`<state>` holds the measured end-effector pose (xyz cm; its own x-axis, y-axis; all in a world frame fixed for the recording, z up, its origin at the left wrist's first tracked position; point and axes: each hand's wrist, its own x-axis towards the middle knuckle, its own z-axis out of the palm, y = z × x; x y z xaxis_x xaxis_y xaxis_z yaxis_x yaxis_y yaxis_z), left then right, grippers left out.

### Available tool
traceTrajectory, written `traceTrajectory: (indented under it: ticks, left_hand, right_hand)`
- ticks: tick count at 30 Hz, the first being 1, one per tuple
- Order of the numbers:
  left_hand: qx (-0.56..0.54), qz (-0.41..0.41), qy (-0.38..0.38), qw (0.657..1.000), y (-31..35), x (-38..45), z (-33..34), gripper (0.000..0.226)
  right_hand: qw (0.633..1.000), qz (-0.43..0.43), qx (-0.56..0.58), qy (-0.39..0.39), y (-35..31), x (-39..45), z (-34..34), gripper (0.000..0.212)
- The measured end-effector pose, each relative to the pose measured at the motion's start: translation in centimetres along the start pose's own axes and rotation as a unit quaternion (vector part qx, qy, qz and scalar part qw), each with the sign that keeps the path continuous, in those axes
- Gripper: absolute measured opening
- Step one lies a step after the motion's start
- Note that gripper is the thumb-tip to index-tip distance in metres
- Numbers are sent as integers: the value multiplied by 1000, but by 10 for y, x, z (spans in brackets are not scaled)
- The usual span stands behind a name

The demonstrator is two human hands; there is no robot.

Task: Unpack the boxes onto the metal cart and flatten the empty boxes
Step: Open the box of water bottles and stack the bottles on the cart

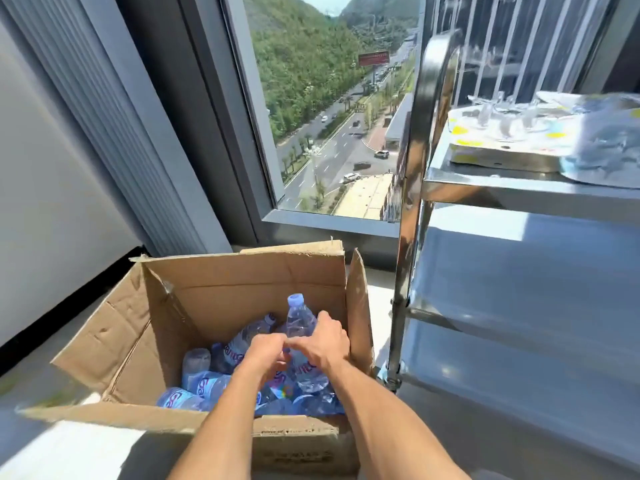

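Progress: early | open brown cardboard box (242,296) on floor holds many clear plastic water bottles (207,382) | right hand (323,342) grips upright bottle (299,320); left hand (265,351) curled, grip unclear | shiny metal cart (519,195) beside, lower shelves bare.

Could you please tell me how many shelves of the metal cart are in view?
3. The top shelf carries plastic-wrapped packs; the middle shelf and the bottom shelf lie below it. Their right parts run out of frame.
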<state>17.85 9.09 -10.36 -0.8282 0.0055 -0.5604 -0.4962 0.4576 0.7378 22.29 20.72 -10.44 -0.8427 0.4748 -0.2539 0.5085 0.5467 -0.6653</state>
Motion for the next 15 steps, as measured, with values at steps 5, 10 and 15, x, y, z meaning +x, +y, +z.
traceTrajectory:
  ticks: [5,10,15]
  left_hand:
    - [-106,150,36,982,63,-55,-10,9]
    - [-140,133,-162,968,98,-116,14,20]
    - [-91,145,-254,952,121,-164,66,31]
  right_hand:
    - [972,-30,230,45,-31,-20,-67,55]
    - [926,-42,372,37,-27,-49,-137,63]
    - [967,-33,246,60,12,-67,-208,84]
